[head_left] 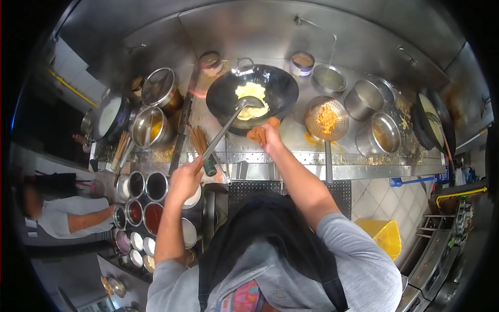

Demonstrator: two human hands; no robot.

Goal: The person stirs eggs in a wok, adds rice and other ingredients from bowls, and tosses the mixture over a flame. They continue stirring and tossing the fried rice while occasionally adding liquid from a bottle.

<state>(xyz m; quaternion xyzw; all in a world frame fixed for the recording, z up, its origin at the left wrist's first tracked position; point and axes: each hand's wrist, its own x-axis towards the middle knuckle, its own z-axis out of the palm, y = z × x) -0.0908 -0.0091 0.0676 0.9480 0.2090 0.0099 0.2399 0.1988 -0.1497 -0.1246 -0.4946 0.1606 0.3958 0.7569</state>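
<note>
A large black wok [283,93] sits on the steel stove with yellow-white egg [251,92] in its middle. My left hand [185,181] is wrapped round the long handle of a metal ladle [249,102], whose bowl rests on the egg. At the wok's near rim, my right hand [270,139] grips an orange-brown cloth [257,134] against the edge. Right of the wok, a perforated strainer [312,117] holds orange shredded food [327,118]. A bamboo brush [198,140] lies just left of the ladle handle.
Metal pots [364,100] and a pot of yellow liquid [384,136] stand at the right, near another wok [449,122]. More pots [174,99] are at the left. Several sauce containers [156,187] sit below them. A co-worker [78,216] is at the far left.
</note>
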